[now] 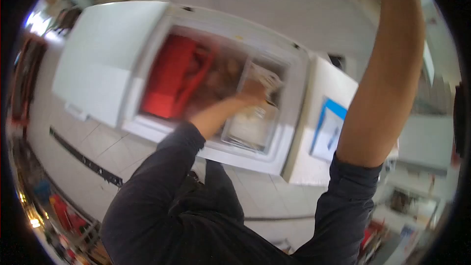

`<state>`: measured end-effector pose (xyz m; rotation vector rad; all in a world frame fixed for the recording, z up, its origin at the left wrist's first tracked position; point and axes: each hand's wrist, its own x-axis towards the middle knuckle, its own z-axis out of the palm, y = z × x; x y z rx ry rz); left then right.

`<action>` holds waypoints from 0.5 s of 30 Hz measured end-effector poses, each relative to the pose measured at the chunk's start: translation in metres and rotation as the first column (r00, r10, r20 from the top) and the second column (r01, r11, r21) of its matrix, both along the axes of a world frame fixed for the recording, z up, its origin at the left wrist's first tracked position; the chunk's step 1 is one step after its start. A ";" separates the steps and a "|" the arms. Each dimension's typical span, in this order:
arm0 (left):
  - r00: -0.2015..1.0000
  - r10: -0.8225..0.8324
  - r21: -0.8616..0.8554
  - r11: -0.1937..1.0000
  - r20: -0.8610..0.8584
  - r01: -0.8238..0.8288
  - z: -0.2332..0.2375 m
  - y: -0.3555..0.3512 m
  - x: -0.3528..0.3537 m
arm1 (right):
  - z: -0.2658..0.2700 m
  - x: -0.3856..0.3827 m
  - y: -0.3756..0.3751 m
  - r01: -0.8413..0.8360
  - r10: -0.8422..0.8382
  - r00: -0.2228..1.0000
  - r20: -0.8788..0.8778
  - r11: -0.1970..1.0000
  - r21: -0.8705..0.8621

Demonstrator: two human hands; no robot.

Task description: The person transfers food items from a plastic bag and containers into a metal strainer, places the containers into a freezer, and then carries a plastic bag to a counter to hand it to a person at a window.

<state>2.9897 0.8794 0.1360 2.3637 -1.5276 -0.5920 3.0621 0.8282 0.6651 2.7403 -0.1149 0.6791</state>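
My left hand (252,92) reaches down into an open chest freezer (282,132). It is over a clear-walled bin (248,143) and is smeared by motion, so its fingers do not show. Right by it, in the bin, is a whitish patterned packet (265,77). A pale, frosty-looking pack (250,123) lies nearer to me in the same bin. I cannot make out whether the hand grips either of them. My right arm stretches up along the right side, and its hand is cut off at the top edge.
Left in the freezer is a red bag or liner (169,76), with blurred brownish items (223,76) beside it. The white lid (105,64) extends to the left. A blue-and-white sheet or packet (327,130) lies on the white surface (306,152) at right.
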 end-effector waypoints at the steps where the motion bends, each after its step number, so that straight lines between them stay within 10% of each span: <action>1: 1.000 0.012 -0.111 0.994 0.007 -0.012 0.013 0.024 -0.012 | -0.003 -0.014 0.014 0.011 -0.011 1.000 -0.011 0.999 -0.040; 2: 0.973 -0.009 -0.113 0.993 -0.231 -0.018 0.066 0.064 -0.022 | -0.004 -0.031 0.033 0.017 -0.020 0.999 -0.050 0.997 -0.069; 4: 0.994 0.096 -0.638 0.762 -0.055 -0.109 0.038 0.129 -0.069 | -0.032 -0.082 0.080 -0.163 0.183 0.969 0.168 0.979 -0.124; 5: 0.936 0.196 -0.162 0.954 -0.292 -0.250 0.114 0.184 -0.081 | -0.044 -0.104 0.096 -0.158 0.167 0.981 0.099 0.984 -0.086; 10: 0.811 0.388 -0.179 0.846 -0.439 -0.502 0.073 0.434 -0.177 | -0.147 -0.231 0.208 0.078 0.050 0.931 -0.362 0.941 0.329; 13: 0.695 0.666 0.126 0.740 -0.272 -0.660 0.010 0.605 -0.261 | -0.248 -0.282 0.251 0.198 0.222 0.719 -0.658 0.842 0.501; 15: 0.284 0.899 0.318 0.391 -0.334 -0.864 0.094 0.680 -0.310 | -0.345 -0.313 0.272 0.223 0.237 0.667 -0.707 0.841 0.492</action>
